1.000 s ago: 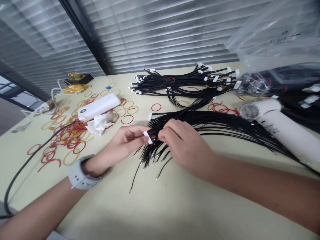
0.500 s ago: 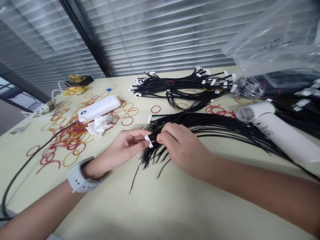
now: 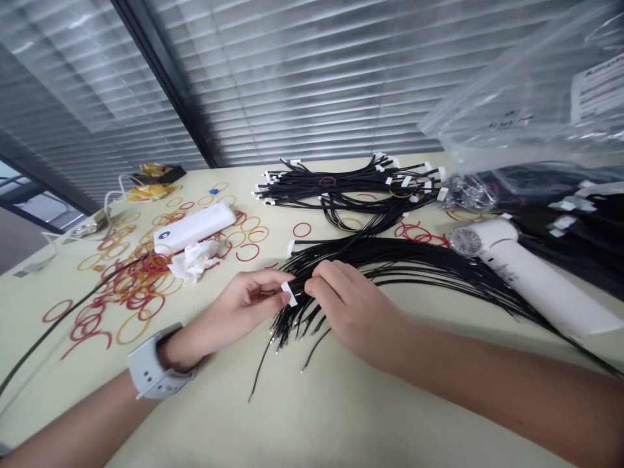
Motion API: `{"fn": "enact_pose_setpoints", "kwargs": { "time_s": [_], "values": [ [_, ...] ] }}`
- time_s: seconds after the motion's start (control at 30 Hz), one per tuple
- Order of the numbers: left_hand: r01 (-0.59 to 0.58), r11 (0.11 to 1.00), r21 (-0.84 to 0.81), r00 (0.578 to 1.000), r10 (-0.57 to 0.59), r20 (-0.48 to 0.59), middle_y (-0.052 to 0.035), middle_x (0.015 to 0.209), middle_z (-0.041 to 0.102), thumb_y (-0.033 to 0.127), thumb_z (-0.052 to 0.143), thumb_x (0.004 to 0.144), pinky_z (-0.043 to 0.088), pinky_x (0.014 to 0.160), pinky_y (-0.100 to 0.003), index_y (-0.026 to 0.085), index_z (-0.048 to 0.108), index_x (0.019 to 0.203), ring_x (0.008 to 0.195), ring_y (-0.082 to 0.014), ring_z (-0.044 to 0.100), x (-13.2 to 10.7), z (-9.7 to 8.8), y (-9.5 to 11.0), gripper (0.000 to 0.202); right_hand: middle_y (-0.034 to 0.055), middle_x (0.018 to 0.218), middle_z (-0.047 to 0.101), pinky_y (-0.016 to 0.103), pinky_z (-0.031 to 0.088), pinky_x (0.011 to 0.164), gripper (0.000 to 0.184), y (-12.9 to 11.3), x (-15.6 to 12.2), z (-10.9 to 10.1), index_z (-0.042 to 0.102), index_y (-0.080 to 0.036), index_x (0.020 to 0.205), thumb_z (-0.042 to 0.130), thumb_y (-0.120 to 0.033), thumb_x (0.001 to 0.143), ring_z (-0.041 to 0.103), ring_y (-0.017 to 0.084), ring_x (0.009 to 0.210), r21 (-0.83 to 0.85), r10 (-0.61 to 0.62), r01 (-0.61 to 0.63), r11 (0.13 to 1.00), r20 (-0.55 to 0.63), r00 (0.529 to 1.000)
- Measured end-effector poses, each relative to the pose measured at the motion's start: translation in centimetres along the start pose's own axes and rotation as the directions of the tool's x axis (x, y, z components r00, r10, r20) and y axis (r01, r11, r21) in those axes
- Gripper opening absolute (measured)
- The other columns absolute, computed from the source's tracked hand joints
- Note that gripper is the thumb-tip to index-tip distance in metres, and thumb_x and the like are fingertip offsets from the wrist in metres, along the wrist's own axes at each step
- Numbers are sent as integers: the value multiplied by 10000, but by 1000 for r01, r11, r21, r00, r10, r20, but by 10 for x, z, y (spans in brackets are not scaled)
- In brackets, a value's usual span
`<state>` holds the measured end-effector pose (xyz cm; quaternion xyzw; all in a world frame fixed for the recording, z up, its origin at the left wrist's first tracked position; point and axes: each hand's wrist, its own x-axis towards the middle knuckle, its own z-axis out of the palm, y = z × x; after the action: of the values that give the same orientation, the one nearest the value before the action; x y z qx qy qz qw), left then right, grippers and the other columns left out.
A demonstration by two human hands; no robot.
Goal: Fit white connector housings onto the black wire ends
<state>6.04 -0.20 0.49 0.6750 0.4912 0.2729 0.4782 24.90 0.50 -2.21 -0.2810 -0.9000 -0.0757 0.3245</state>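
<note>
My left hand (image 3: 244,304), with a grey watch on its wrist, pinches a small white connector (image 3: 289,292) at the end of a black wire. My right hand (image 3: 348,305) is closed on the same wire just right of the connector, resting on a fanned pile of loose black wires (image 3: 419,260) on the pale table (image 3: 341,403). The pile's bare ends splay out below both hands. A tidier bundle of black wires with white connectors (image 3: 351,185) lies further back.
Red and yellow rubber bands (image 3: 131,279) are scattered at the left, around a white power bank (image 3: 194,226) and a crumpled tissue (image 3: 195,259). A white cylindrical device (image 3: 531,283) lies at the right, with clear plastic bags (image 3: 526,110) behind it. A black cable (image 3: 53,322) runs down the left.
My hands stay together on the connector and wire, with only slight finger movement. The view has tilted up a little, so everything sits lower in the picture.
</note>
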Motion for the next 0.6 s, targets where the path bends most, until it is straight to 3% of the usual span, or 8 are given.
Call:
{"fn": "enact_pose_setpoints", "kwargs": {
  "time_s": [0.23,0.43,0.5,0.6],
  "values": [
    [-35,999,-11,999,35,25,-31,809,585,211,530,816,409,600,-167,106,584,958,674,-83,490,1,0,1,185,73,711,435,277,328,626,203,0,1,1,533,-91,744,353,-12,796,351,138,670,54,15,-17,998,34,999],
    [-41,999,21,998,40,57,-31,865,599,233,500,836,422,651,-180,125,597,968,741,-102,512,-2,5,6,196,57,684,429,272,313,581,204,-1,-1,7,515,-106,700,351,-23,789,343,129,628,58,-28,28,998,-6,1000],
    [-40,999,26,998,39,44,-26,844,603,246,498,832,429,651,-175,131,595,955,738,-101,523,-1,5,6,195,55,683,442,286,311,570,196,-6,3,-3,523,-117,728,355,-35,788,363,142,626,-19,-69,69,997,13,998],
    [-36,999,29,999,36,-6,-29,825,608,276,514,805,445,689,-189,131,586,913,762,-118,550,0,5,2,194,85,772,490,325,339,604,146,-11,19,-37,533,-119,780,398,-65,771,435,189,698,-193,-43,52,980,50,998]
  ]
}}
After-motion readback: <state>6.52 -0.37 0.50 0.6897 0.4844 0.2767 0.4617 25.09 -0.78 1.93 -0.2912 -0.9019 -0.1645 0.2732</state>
